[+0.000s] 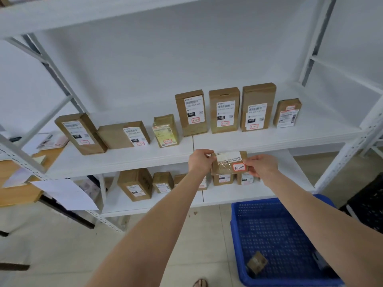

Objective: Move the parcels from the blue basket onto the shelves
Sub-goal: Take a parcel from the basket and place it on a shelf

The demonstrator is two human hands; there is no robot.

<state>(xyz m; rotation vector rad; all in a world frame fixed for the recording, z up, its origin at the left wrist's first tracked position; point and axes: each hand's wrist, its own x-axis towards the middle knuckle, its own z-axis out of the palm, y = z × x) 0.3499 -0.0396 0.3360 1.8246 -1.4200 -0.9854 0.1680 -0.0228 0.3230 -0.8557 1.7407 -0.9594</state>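
A small brown parcel [227,165] with a white label and a red-edged sticker is held up in front of the shelf edge. My left hand [200,160] pinches its left end and my right hand [261,165] pinches its right end by the sticker. The white upper shelf [269,139] behind it carries a row of several upright brown parcels [224,110]. The lower shelf [238,193] also holds several parcels [135,184]. The blue basket [275,230] sits on the floor at lower right with one small brown parcel [257,262] lying in it.
A black crate [371,206] stands right of the basket. At left, a wooden desk [18,183] holds papers, and a loose sheet [64,193] hangs by the rack's post. Grey slotted uprights [350,154] frame the shelves. Tiled floor lies below.
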